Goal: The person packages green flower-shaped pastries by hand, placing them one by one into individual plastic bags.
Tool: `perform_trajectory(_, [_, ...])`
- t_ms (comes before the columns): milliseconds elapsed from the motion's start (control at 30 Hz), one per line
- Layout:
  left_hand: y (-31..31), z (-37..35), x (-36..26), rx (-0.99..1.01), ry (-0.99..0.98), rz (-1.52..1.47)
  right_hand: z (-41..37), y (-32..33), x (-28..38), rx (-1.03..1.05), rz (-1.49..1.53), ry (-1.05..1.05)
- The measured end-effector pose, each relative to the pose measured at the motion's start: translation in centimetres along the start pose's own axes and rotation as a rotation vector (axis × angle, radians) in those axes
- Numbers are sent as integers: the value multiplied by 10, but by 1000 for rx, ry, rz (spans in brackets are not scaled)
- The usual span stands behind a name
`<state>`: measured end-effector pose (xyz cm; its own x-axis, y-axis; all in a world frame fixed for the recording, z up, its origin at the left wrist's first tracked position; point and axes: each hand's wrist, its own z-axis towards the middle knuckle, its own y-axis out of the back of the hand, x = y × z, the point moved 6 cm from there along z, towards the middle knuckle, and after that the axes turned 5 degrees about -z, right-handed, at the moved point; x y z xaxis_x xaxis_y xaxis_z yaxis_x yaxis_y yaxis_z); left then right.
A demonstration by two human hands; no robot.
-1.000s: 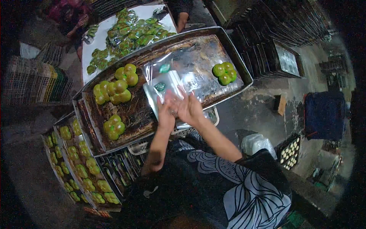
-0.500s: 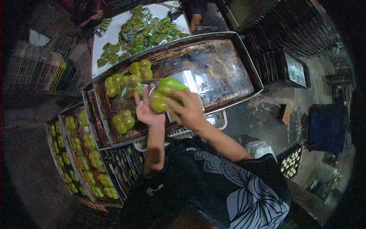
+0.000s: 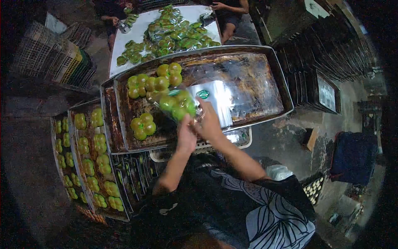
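Observation:
A green bun cluster in a clear plastic bag [image 3: 177, 103] is held above the large dark metal tray [image 3: 195, 143]. My left hand [image 3: 187, 135] grips the near side of the bag from below. My right hand [image 3: 207, 122] is closed on the bag's right end, beside the left one. Under and right of my right hand lies a stack of clear bags [image 3: 219, 93] with a green label. Unbagged green bun clusters [image 3: 143, 125] rest at the tray's left end, several of them along its far edge.
Behind the tray, a white table [image 3: 145, 20] bears a heap of bagged green buns [image 3: 172, 35]. Two people sit beyond it. Trays of green buns [image 3: 89, 168] stand at the lower left. Stacked dark trays [image 3: 309, 89] stand at the right, stacked crates [image 3: 45, 54] at the upper left.
The bun cluster has gone into a clear bag. My left hand, open before, has moved right and closed on it; my right hand has moved to the bag's end. The view has shifted slightly.

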<state>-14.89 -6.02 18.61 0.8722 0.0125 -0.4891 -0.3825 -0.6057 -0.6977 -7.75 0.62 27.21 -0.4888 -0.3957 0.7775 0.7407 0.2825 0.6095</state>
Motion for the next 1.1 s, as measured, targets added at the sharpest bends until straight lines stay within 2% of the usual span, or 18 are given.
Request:
perform_trajectory(67, [5, -3, 4, 92, -82, 212, 43, -8, -42, 21, -55, 14])
perform_trajectory(133, [-30, -21, -11, 302, -834, 1520, 96, 29, -11, -144, -127, -35])
perform_trajectory(200, [-13, -19, 20, 522, -847, 1891, 114, 5, -18, -276, -141, 141])
perform_trajectory(267, [11, -8, 30, 589, -267, 2236, 102, 4, 17, -531, -229, 537])
perform_trajectory(300, [16, -10, 19, 588, -264, 2237, 69, -5, 10, -110, -52, 395])
perform_trajectory(333, [19, -16, -2, 475, -297, 2195, 29, -31, -19, 456, 45, -52])
perform_trajectory(400, [15, -20, -24, 344, -328, 2145, -66, -60, -38, 986, 495, -256])
perform_trajectory(500, [5, -23, -36, 216, -141, 1488, -77, -46, -37, 527, -81, -45])
perform_trajectory(600, [-20, -22, -48, 226, -636, 1119, -47, -34, -58, 210, -145, -67])
perform_trajectory(667, [-32, -35, -52, 63, -575, 1179, -28, -39, -47, 637, 639, -752])
perform_trajectory(733, [-23, -36, -38, 202, -543, 1229, 15, -35, -39, 400, 1058, -685])
perform_trajectory(800, [-17, -31, -48, 197, -546, 339, 36, -55, 3, 264, 1445, -499])
perform_trajectory(833, [2, -19, -57, 45, -761, 351, 29, -73, 19, 323, 1687, -580])
perform_trajectory(867, [29, -6, -51, -32, -290, -97, 18, -89, 36, 387, 1927, -664])
perform_trajectory(933, [56, 10, -80, 218, -162, -379, -8, -137, 27, 586, 1587, -798])
perform_trajectory(1000, [76, 9, -118, 13, -393, -449, 30, -155, 19, 892, 482, 19])
perform_trajectory(1067, [102, 4, -146, -284, -624, -384, 70, -138, 52, 188, -639, 583])
perform_trajectory(1100, [109, 0, -157, -317, -664, -423, 91, -159, 26, 251, -673, 670])
